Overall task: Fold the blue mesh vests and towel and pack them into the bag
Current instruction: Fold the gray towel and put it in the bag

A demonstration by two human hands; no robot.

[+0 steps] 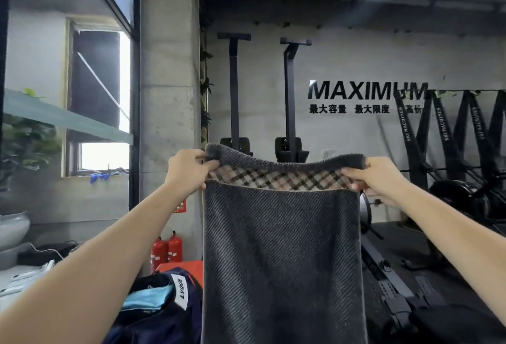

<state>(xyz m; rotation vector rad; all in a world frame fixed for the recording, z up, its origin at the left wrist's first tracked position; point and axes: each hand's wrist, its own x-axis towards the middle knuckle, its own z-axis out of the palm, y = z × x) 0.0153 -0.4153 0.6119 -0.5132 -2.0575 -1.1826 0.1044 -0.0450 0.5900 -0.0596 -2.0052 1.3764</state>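
On the far left there is a big window (68, 70) with green leaves (24, 135) by it. Low down, near the middle, a dark blue bag (164, 313) sits open, with a white tag that says LVQUE. Something light blue (149, 297) lies folded inside the bag, but it is hard to tell if it is a vest. Just behind the bag stand two red fire extinguishers (167, 248). The left hand (186, 171) is held up, and its fingers and thumb pinch the top left corner of the gray towel (282, 256). The towel hangs straight down in the air between the two hands, and it has a checked strip near the top. The right hand (380, 179) pinches the top right corner the same way. On the right, black gym machines (451, 135) lean by a gray wall (356, 59) with the big word MAXIMUM.
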